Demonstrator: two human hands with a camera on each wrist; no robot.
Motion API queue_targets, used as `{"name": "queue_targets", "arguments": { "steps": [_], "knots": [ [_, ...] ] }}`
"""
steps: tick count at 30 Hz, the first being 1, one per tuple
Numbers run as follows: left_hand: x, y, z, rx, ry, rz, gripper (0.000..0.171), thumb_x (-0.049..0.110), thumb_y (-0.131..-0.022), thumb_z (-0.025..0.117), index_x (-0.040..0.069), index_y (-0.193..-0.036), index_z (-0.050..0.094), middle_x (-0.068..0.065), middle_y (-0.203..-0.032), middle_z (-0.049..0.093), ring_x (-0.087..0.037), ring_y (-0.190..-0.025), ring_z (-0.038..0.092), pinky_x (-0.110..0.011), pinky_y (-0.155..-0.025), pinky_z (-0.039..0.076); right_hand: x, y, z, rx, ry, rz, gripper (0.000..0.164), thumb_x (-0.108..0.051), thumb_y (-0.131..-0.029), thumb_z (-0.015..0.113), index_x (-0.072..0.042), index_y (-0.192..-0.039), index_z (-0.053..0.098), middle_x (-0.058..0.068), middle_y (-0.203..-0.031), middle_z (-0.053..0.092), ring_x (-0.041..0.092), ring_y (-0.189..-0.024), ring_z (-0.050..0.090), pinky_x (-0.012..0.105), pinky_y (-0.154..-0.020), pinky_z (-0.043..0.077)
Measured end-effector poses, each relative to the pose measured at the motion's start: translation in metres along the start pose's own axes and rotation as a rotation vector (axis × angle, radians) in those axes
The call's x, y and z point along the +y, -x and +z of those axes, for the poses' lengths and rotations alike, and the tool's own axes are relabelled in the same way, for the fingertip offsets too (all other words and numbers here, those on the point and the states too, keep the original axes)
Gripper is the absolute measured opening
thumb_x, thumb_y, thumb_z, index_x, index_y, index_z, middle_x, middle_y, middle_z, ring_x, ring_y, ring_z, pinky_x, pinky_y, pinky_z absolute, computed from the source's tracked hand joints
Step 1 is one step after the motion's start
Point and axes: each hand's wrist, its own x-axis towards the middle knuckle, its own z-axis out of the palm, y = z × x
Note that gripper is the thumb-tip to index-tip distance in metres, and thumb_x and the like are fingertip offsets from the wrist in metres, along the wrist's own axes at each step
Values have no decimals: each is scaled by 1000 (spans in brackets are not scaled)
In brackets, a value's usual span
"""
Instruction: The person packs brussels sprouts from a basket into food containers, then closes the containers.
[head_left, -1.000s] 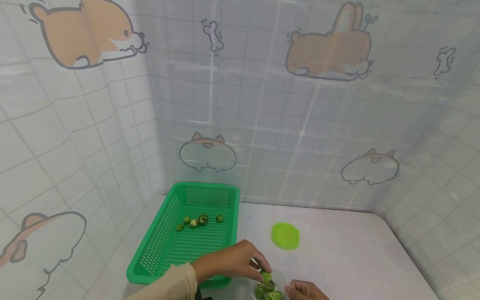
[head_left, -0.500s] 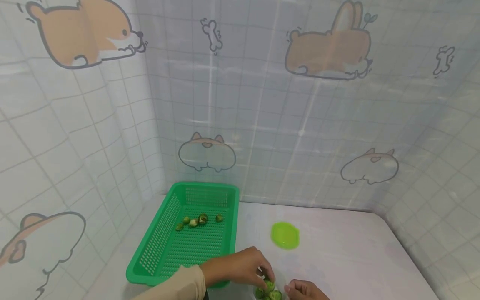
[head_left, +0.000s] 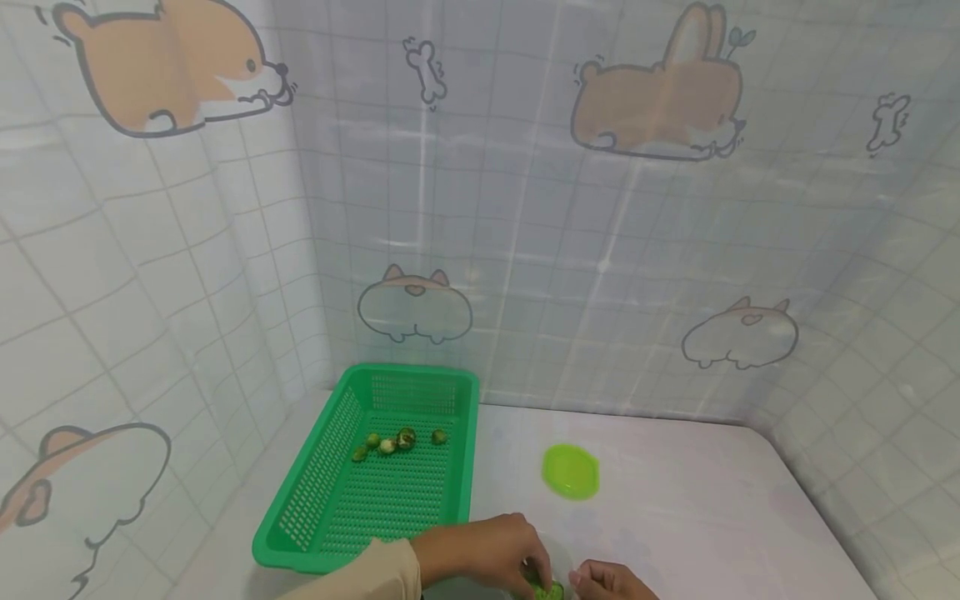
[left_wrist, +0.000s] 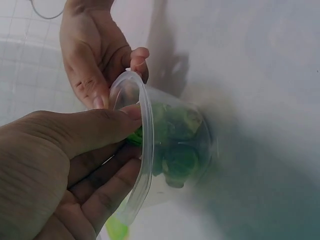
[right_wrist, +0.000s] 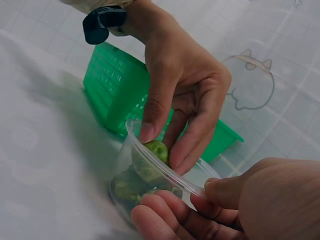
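Left hand (head_left: 498,546): thumb and fingers pinching a Brussels sprout (right_wrist: 159,151), tips reaching into the mouth of a clear plastic cup (left_wrist: 148,150). Right hand (right_wrist: 270,202): thumb and fingers pinching the rim of the same cup, to the right of the left fingers. Directly below the left fingers, further sprouts (left_wrist: 181,162) are gathered in the cup, visible through its wall; their exact count cannot be told. Behind the left fingers, the wrist carries a dark band (right_wrist: 102,24) and a beige sleeve (head_left: 375,575).

Beyond and to the left of the left fingers stands a green perforated basket (head_left: 367,508), with five loose sprouts (head_left: 406,438) on its floor, towards the far end. Ahead of both hands' fingers, a lime-green lid (head_left: 572,472) lies flat on the pale bench (head_left: 690,500). Farthest from the fingers rises grid-patterned sheeting (head_left: 525,217) printed with cartoon dogs and bones.
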Motion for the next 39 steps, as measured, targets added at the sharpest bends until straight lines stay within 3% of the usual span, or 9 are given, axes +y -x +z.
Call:
{"name": "queue_targets", "arguments": {
  "steps": [14,23,30,34,39],
  "knots": [
    [6,0,6,-12,-33,12,11,18,-88,79,19,-99,81,20,-87,73,19,-76,56,-1,-67,45,1,0,1,-4,-5,-5,29,-25,-105,53,-6,-86,62,-4,-67,63,3,-54,56,16,-47,47],
    [7,3,0,-11,-64,0,12,18,-88,80,20,-100,81,18,-89,75,19,-78,56,-1,-69,45,0,-1,1,10,4,17,30,-27,-105,54,-6,-86,63,-4,-67,63,3,-54,56,16,-47,46],
    [6,5,-9,44,-80,67,14,20,-87,80,17,-101,81,15,-93,76,17,-82,59,-2,-74,47,0,-1,-2,-9,-2,4,28,-26,-105,53,-9,-84,61,-7,-64,58,1,-52,52,15,-46,43],
    [5,8,-16,71,-30,81,15,19,-88,79,15,-103,80,12,-97,76,14,-86,62,-3,-76,49,1,-2,-3,-15,-8,4,28,-26,-105,52,-8,-86,62,-8,-63,57,1,-51,52,16,-46,43],
    [5,14,-26,86,144,34,17,17,-91,76,14,-107,79,10,-103,76,8,-93,66,-7,-79,52,1,-2,-2,-17,-4,1,28,-26,-105,52,-6,-88,63,-8,-63,56,1,-50,50,16,-45,43]
  ]
}}
